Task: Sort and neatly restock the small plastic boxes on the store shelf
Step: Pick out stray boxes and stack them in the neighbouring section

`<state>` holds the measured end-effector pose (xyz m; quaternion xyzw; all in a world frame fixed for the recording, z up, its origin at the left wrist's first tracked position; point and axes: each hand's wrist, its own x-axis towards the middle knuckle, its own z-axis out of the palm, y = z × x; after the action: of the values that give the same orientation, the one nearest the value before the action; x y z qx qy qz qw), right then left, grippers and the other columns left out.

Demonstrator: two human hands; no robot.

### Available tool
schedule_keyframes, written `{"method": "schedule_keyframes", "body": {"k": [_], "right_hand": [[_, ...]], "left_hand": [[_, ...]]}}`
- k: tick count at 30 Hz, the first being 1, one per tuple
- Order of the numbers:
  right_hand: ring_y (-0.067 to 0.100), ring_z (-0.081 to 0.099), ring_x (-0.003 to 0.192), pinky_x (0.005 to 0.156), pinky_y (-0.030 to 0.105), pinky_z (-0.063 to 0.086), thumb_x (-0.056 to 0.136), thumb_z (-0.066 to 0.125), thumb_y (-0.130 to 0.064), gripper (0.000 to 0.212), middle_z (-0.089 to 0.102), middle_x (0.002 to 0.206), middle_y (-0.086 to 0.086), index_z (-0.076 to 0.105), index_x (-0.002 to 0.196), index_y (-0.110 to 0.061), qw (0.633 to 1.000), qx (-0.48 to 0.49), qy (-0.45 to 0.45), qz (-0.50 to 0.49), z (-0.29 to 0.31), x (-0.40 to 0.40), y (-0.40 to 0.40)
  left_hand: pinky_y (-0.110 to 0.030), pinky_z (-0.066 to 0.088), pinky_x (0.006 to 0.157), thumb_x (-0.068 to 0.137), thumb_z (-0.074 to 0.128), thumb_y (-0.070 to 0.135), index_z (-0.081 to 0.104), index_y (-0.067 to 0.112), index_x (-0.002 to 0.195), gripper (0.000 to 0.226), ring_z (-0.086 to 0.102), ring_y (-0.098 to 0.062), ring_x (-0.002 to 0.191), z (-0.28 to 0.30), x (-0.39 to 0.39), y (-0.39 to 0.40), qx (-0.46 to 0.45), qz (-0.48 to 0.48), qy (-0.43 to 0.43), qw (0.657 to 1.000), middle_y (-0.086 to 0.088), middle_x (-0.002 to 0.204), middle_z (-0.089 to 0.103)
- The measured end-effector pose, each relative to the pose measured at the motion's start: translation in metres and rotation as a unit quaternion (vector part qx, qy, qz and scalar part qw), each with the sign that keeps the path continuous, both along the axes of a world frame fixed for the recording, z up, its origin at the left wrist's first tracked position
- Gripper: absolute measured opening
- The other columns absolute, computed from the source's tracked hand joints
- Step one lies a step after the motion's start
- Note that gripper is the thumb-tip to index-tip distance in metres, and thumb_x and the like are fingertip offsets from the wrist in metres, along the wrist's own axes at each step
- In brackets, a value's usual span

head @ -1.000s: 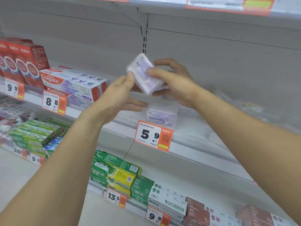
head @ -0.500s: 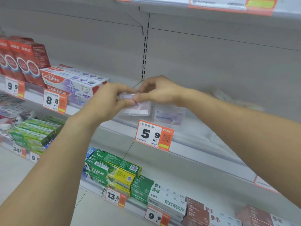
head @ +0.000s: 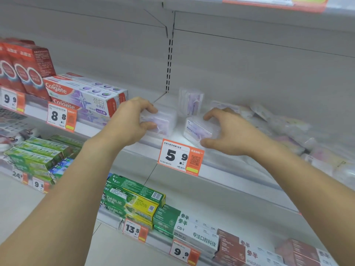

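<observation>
Two small clear plastic boxes with purple labels lie on the white shelf (head: 221,162) above the 5.9 price tag. My left hand (head: 132,121) grips the left box (head: 165,121) between thumb and curled fingers. The right box (head: 196,129) is held by my right hand (head: 228,131), thumb at its front and fingers on its far top edge. A third clear box (head: 191,102) stands upright behind them, untouched. More clear packets (head: 288,129) lie in a loose heap to the right.
Colgate cartons (head: 84,95) and red boxes (head: 25,68) fill the same shelf at left. The 5.9 price tag (head: 180,156) hangs on the shelf edge. Green Darlie cartons (head: 132,202) and white cartons (head: 194,229) sit on the shelf below. A grey back panel rises behind.
The box held up in both hands came down onto the shelf at left. My hands then parted; my right hand moved onto the neighbouring box.
</observation>
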<state>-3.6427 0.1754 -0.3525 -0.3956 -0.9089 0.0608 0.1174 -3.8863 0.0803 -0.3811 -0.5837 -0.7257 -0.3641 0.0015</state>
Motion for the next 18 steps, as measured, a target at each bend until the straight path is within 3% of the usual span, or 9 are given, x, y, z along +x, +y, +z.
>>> {"method": "schedule_keyframes", "body": {"k": [3, 5, 7, 9, 12, 18], "right_hand": [[0.019, 0.049, 0.121, 0.091, 0.023, 0.035, 0.075, 0.077, -0.031, 0.059, 0.053, 0.131, 0.001, 0.053, 0.128, -0.028, 0.998, -0.032, 0.025, 0.045, 0.000, -0.006, 0.002], [0.013, 0.048, 0.123, 0.093, 0.021, 0.035, 0.074, 0.080, -0.024, 0.055, 0.053, 0.133, -0.003, 0.057, 0.123, -0.030, 0.991, -0.095, 0.057, 0.069, 0.006, -0.013, 0.002], [0.009, 0.047, 0.126, 0.092, 0.020, 0.035, 0.074, 0.080, -0.023, 0.052, 0.052, 0.134, -0.006, 0.060, 0.122, -0.032, 0.985, -0.131, 0.075, 0.087, 0.010, -0.016, -0.002], [0.010, 0.045, 0.128, 0.095, 0.022, 0.036, 0.073, 0.082, -0.030, 0.055, 0.049, 0.136, -0.005, 0.057, 0.123, -0.034, 0.986, -0.124, 0.061, 0.098, 0.008, -0.016, -0.008], [0.015, 0.046, 0.122, 0.091, 0.023, 0.034, 0.070, 0.084, -0.040, 0.062, 0.047, 0.129, -0.001, 0.054, 0.124, -0.034, 0.992, -0.084, 0.053, 0.078, 0.004, -0.012, -0.014], [0.018, 0.048, 0.117, 0.090, 0.025, 0.037, 0.067, 0.085, -0.043, 0.071, 0.050, 0.125, 0.003, 0.050, 0.129, -0.033, 0.997, -0.032, 0.035, 0.064, 0.001, -0.005, -0.011]], "left_hand": [[-0.029, 0.040, 0.091, 0.072, 0.082, 0.034, 0.064, 0.023, 0.110, 0.044, 0.051, -0.020, 0.117, 0.007, 0.003, -0.002, -0.024, -0.021, 0.016, 0.999, -0.001, 0.126, 0.054], [-0.024, 0.032, 0.100, 0.064, 0.086, 0.041, 0.057, 0.029, 0.125, 0.069, 0.038, -0.017, 0.132, 0.012, 0.007, -0.004, -0.038, -0.058, 0.030, 0.997, 0.003, 0.145, 0.041], [-0.013, 0.028, 0.101, 0.061, 0.088, 0.041, 0.045, 0.036, 0.139, 0.090, 0.035, -0.010, 0.134, 0.013, 0.013, -0.006, -0.080, -0.099, 0.020, 0.992, 0.009, 0.154, 0.032], [-0.011, 0.032, 0.099, 0.062, 0.088, 0.038, 0.048, 0.037, 0.137, 0.085, 0.041, -0.008, 0.132, 0.013, 0.015, -0.006, -0.111, -0.106, 0.030, 0.988, 0.011, 0.151, 0.039], [-0.026, 0.035, 0.104, 0.065, 0.087, 0.039, 0.059, 0.036, 0.129, 0.069, 0.045, -0.012, 0.131, 0.019, 0.017, -0.007, -0.109, -0.093, 0.059, 0.988, 0.013, 0.142, 0.050], [-0.025, 0.030, 0.090, 0.066, 0.086, 0.037, 0.062, 0.030, 0.120, 0.059, 0.037, -0.012, 0.114, 0.023, 0.040, -0.005, -0.091, -0.103, 0.071, 0.988, 0.009, 0.126, 0.054]]}}
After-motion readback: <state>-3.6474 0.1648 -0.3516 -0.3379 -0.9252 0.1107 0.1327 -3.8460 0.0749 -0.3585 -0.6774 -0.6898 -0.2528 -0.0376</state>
